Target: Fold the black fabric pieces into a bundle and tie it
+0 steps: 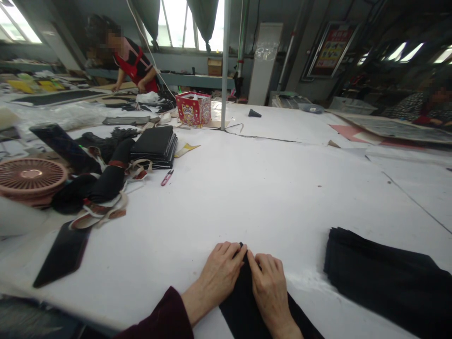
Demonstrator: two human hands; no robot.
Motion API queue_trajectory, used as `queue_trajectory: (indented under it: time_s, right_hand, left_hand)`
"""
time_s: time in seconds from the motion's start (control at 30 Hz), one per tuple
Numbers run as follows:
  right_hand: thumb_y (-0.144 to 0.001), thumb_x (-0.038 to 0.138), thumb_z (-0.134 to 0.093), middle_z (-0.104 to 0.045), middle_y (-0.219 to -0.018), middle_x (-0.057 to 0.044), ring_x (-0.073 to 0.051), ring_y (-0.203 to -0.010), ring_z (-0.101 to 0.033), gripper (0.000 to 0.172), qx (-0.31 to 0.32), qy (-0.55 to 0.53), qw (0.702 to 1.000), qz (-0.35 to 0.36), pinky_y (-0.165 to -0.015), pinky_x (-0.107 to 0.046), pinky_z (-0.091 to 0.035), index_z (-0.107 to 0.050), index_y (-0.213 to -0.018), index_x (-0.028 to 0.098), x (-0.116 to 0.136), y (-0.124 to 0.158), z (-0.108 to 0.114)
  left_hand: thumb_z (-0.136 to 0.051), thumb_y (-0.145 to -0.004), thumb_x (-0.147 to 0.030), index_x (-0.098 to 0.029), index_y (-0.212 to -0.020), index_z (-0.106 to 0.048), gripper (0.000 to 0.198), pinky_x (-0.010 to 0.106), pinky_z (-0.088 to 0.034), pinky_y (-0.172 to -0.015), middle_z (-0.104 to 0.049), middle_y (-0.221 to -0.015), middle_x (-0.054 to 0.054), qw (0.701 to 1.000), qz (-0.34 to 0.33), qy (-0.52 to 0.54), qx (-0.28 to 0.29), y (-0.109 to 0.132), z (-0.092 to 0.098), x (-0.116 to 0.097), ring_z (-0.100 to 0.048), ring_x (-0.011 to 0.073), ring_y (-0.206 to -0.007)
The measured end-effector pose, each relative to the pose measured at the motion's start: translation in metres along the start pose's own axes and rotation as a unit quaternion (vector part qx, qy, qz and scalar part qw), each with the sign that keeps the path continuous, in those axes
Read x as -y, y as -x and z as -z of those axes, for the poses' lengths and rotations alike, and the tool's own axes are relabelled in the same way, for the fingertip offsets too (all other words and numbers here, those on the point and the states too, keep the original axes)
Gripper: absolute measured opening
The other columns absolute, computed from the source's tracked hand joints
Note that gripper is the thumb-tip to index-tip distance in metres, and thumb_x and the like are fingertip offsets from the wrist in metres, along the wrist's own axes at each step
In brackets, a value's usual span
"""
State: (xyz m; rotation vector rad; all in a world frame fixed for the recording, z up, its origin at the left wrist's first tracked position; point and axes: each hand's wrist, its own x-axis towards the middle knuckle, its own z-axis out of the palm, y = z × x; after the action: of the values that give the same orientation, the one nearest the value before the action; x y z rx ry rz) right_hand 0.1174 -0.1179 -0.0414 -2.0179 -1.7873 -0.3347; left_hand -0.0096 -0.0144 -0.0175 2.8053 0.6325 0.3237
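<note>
A narrow black fabric piece point(243, 306) lies on the white table point(247, 188) at the near edge, its far tip between my hands. My left hand point(221, 275) rests on its left side, fingers curled and pinching the tip. My right hand point(270, 282) presses on the right side, fingertips meeting the left hand's at the tip. Both hands lie flat on the cloth, knuckles up.
A stack of black fabric point(384, 278) lies at the right. To the left are a black pointed piece point(60, 254), a heap of dark pieces with straps point(102, 188), a pink fan point(30, 176), folded black stacks point(155, 146), small pink snips point(167, 177). A red box point(193, 109) and a pole point(225, 66) stand farther back. Other people work at far tables.
</note>
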Motion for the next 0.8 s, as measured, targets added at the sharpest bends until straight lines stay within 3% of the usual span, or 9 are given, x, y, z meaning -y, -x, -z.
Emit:
queue_trajectory:
  time_s: [0.23, 0.33, 0.5, 0.8]
  right_hand:
    - [-0.090, 0.008, -0.043, -0.055, -0.083, -0.008, -0.022, -0.079, -0.047, 0.031, -0.006, 0.012, 1.000, 0.000, -0.073, -0.037, -0.036, -0.060, -0.117, 0.013, 0.000, -0.001, 0.001]
    - [-0.090, 0.008, -0.043, -0.056, -0.082, -0.007, -0.021, -0.079, -0.048, 0.032, -0.007, 0.018, 1.000, -0.009, -0.072, -0.036, -0.036, -0.060, -0.116, 0.015, 0.000, -0.001, 0.001]
    - [-0.092, 0.011, -0.042, -0.056, -0.084, -0.007, -0.021, -0.080, -0.049, 0.032, 0.001, -0.002, 1.000, -0.028, -0.072, -0.035, -0.036, -0.059, -0.119, 0.017, 0.000, 0.001, 0.003]
    - [-0.095, 0.011, -0.037, -0.055, -0.089, -0.007, -0.020, -0.085, -0.048, 0.033, 0.002, -0.053, 0.998, -0.039, -0.074, -0.035, -0.037, -0.058, -0.119, 0.016, -0.016, 0.028, 0.016]
  left_hand:
    - [-0.047, -0.090, -0.021, -0.021, -0.130, -0.043, 0.040, 0.038, -0.043, -0.090, -0.052, -0.119, 0.009, 1.000, 0.023, 0.000, -0.015, -0.004, 0.007, 0.002, -0.050, 0.0221, -0.103]
    - [-0.044, -0.090, -0.017, -0.022, -0.131, -0.043, 0.042, 0.040, -0.037, -0.097, -0.049, -0.129, 0.009, 1.000, -0.010, -0.020, -0.019, -0.007, 0.015, 0.001, -0.045, 0.0231, -0.115]
    - [-0.044, -0.089, -0.013, -0.018, -0.124, -0.049, 0.036, 0.039, -0.032, -0.101, -0.057, -0.119, 0.008, 0.994, -0.071, -0.071, 0.050, -0.008, 0.017, -0.003, -0.044, 0.0228, -0.116]
    - [-0.045, -0.085, -0.011, -0.015, -0.132, -0.041, 0.048, 0.038, -0.027, -0.104, -0.052, -0.123, 0.010, 0.987, -0.099, -0.119, 0.049, -0.004, 0.012, -0.007, -0.042, 0.0237, -0.119]
